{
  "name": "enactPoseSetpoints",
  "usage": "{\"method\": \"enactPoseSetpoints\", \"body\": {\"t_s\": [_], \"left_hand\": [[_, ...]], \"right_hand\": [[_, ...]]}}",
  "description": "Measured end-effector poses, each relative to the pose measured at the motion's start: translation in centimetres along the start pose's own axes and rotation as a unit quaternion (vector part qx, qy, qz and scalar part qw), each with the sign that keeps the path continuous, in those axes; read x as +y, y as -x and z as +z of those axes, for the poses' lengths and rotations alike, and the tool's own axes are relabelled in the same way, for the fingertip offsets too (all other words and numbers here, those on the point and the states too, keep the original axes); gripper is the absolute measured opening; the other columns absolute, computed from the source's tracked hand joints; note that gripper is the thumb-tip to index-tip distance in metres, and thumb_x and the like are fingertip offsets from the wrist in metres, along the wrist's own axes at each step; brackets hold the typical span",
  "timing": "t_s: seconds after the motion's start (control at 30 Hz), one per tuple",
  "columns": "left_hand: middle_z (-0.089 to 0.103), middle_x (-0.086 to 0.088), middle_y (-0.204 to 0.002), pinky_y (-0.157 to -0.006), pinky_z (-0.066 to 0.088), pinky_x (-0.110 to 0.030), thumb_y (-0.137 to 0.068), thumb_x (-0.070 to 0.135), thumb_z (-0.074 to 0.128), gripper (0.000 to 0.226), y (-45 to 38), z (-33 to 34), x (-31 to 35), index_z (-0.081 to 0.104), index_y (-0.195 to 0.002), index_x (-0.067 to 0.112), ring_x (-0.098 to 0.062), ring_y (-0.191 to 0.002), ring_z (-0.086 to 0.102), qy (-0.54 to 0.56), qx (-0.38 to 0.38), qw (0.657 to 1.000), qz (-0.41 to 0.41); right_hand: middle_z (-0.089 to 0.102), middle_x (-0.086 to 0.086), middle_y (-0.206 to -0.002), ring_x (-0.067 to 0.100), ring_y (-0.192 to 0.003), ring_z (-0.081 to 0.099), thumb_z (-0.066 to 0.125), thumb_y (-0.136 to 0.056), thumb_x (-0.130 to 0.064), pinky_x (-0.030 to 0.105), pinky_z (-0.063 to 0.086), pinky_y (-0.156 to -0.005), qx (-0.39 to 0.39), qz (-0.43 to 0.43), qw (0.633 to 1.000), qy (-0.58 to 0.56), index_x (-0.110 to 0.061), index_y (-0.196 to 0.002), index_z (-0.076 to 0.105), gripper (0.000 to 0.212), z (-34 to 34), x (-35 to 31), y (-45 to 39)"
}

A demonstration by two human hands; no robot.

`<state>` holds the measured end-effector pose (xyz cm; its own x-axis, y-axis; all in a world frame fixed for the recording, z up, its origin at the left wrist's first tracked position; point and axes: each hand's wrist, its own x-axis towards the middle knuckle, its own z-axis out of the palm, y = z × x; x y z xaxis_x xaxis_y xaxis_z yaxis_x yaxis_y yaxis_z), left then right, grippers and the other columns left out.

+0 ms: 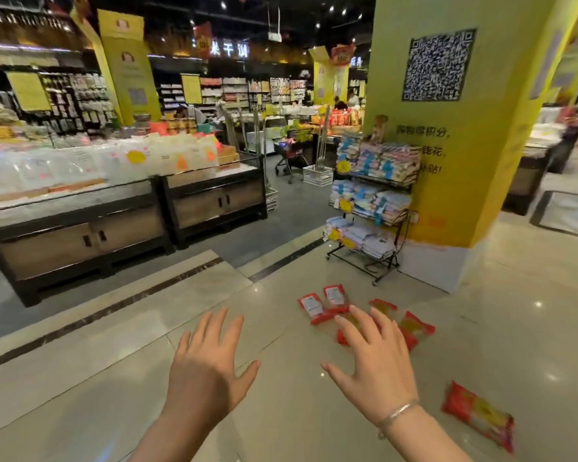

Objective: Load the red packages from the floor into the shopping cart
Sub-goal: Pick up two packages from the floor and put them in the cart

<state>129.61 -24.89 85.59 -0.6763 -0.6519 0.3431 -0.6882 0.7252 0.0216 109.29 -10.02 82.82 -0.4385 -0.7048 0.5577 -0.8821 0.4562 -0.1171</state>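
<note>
Both hands are spread wide and hold nothing, the left hand (211, 358) and right hand (374, 358) above the floor (281, 411). Red packages (334, 303) lie scattered by the pillar (447, 161), one stray pack (477, 415) apart. Slick film could slip; the stray may be missed.

bright ceiling glare, blurred bowed edges

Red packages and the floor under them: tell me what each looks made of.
Red packages: thin glossy plastic film, judging by the sheen and crinkled edges; some show clear windows. Floor: polished stone or ceramic tile, judging by the mirror-like light reflections and straight joints; which of the two cannot be told.
</note>
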Motion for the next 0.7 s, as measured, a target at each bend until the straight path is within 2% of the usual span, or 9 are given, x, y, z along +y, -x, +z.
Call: {"method": "enactPoseSetpoints", "body": {"t_s": [0.1,0.2,0.27,0.43,0.57,0.63,0.7], "left_hand": [[0.069,-0.011,-0.120,-0.079,0.058,-0.048,-0.066,0.062,0.043,0.071,-5.9,2.1,-0.8,0.069,-0.114,0.017,-0.033,-0.107,0.068,0.005,-0.018,1.000,0.018],[0.065,-0.010,-0.127,-0.087,0.054,-0.049,-0.068,0.063,0.041,0.073,-11.1,4.5,-0.7,0.065,-0.120,0.018,-0.033,-0.116,0.063,0.020,-0.006,0.999,0.045],[0.066,-0.011,-0.124,-0.085,0.055,-0.048,-0.067,0.062,0.042,0.071,-14.4,6.2,-0.4,0.062,-0.120,0.019,-0.033,-0.113,0.064,0.034,-0.003,0.997,0.063],[0.067,-0.011,-0.120,-0.082,0.057,-0.048,-0.061,0.056,0.061,0.069,-22.9,11.2,0.6,0.062,-0.117,0.017,-0.032,-0.109,0.067,0.049,-0.008,0.995,0.083],[0.066,-0.014,-0.122,-0.082,0.056,-0.049,-0.055,0.051,0.083,0.076,-30.4,15.2,1.6,0.064,-0.119,0.014,-0.034,-0.111,0.065,0.046,-0.017,0.995,0.082],[0.065,-0.015,-0.124,-0.083,0.056,-0.049,-0.054,0.050,0.086,0.079,-34.5,17.2,2.3,0.063,-0.120,0.014,-0.035,-0.112,0.065,0.042,-0.024,0.995,0.090],[0.064,-0.014,-0.127,-0.086,0.055,-0.050,-0.059,0.053,0.081,0.077,-38.4,18.9,2.9,0.062,-0.124,0.015,-0.034,-0.116,0.063,0.039,-0.039,0.995,0.086]], "right_hand": [[0.067,0.003,-0.120,0.035,-0.113,0.059,0.085,-0.048,-0.061,0.057,0.052,-0.091,0.002,0.036,0.999,0.024,-0.025,-0.113,0.070,0.075,2.3,0.9,-3.3],[0.067,0.004,-0.121,0.035,-0.113,0.059,0.079,-0.051,-0.059,0.057,0.052,-0.091,0.005,0.063,0.997,0.035,-0.024,-0.113,0.070,0.072,4.6,2.5,-6.0],[0.067,0.004,-0.121,0.036,-0.112,0.059,0.070,-0.054,-0.059,0.057,0.051,-0.091,0.002,0.079,0.996,0.040,-0.025,-0.113,0.070,0.068,6.2,3.7,-7.7],[0.065,0.002,-0.122,0.034,-0.114,0.056,0.076,-0.054,-0.058,0.057,0.050,-0.094,-0.017,0.101,0.994,0.051,-0.026,-0.115,0.066,0.069,11.6,7.9,-13.0],[0.064,0.006,-0.124,0.037,-0.115,0.056,0.070,-0.060,-0.057,0.057,0.051,-0.092,-0.038,0.118,0.991,0.046,-0.025,-0.118,0.066,0.066,16.5,11.8,-18.9],[0.066,0.008,-0.122,0.037,-0.113,0.055,0.075,-0.059,-0.056,0.057,0.052,-0.090,-0.048,0.122,0.990,0.047,-0.024,-0.117,0.067,0.067,18.9,13.6,-22.3],[0.066,0.008,-0.121,0.037,-0.113,0.055,0.079,-0.058,-0.055,0.055,0.052,-0.090,-0.067,0.126,0.989,0.049,-0.024,-0.117,0.067,0.068,21.1,15.4,-25.8]]}}
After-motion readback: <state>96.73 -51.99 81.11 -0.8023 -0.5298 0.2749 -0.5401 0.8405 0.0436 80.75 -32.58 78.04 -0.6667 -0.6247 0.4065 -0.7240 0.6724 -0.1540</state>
